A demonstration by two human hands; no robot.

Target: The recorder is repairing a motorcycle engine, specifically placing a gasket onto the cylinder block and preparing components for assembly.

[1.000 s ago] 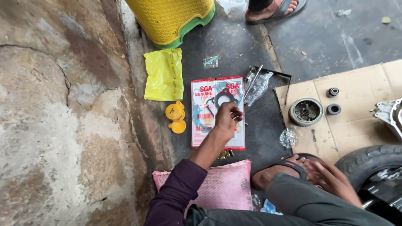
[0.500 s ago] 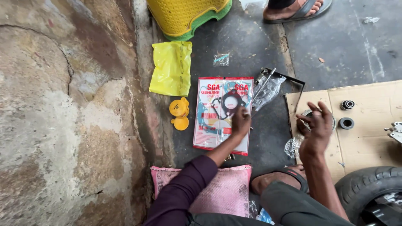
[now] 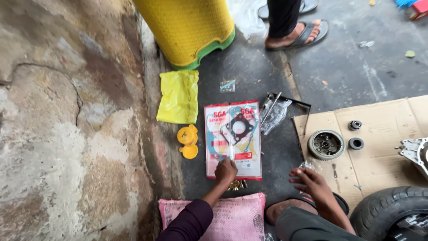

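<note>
A flat red and white gasket packet (image 3: pixel 233 139) in clear plastic lies on the dark floor, with a black gasket showing through it. My left hand (image 3: pixel 226 171) rests closed on the packet's near edge. My right hand (image 3: pixel 308 180) hovers with fingers spread just right of the packet, beside a small clear plastic bag (image 3: pixel 306 166) at the cardboard's near corner. A round metal clutch part (image 3: pixel 327 144) sits on the cardboard (image 3: pixel 383 156) beyond that hand.
A yellow plastic bag (image 3: pixel 179 96) and two yellow caps (image 3: pixel 188 140) lie left of the packet. A yellow bin (image 3: pixel 187 27) stands behind. Another person's sandalled foot (image 3: pixel 294 33) is at the back. Bearings (image 3: pixel 355 134), a tyre (image 3: pixel 392 209) and a pink sack (image 3: pixel 232 218) are near.
My left hand slid back from the packet's middle to its near edge. My right hand drew back from the clutch part toward the cardboard's near corner. The view tilted forward.
</note>
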